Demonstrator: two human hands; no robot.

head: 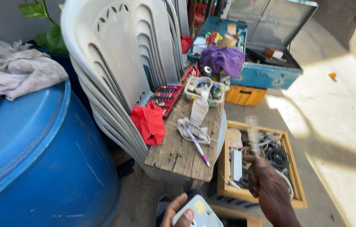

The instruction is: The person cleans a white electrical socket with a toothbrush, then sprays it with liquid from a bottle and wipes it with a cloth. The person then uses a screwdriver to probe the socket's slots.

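Landmark: the weathered grey wooden plank tabletop [182, 143], laid across the seat of a stack of white plastic chairs [119, 71]
Left hand: the left hand [181, 214] sits at the bottom edge, below the near end of the plank; thumb and fingers are clamped on a pale grey flat plastic plate with a round yellow mark [197, 212], held face up
Right hand: the right hand [268, 185] is raised to the right of the plank, over the shallow wooden tray of coiled black cables and white fittings [296, 168]; its fingers are closed round a thin clear rod-like piece [252, 130] that stands upright and is blurred, so what it is cannot be told
Progress, as judged: both pieces are in hand and well apart; nothing shows them joined, so any fitting of one to the other looks not yet done
On the plank: a red case of screwdriver bits [166, 98] at the far end, a clear plastic bottle [199, 108] beside it, a crumpled grey rag [192, 130] with a white and purple pen [197, 145] in the middle, a red plastic bag [149, 122] at its left edge
Left of the plank: a big blue plastic drum [39, 164]
Beyond the plank: an open blue metal toolbox [266, 63] with a purple cloth [224, 59]
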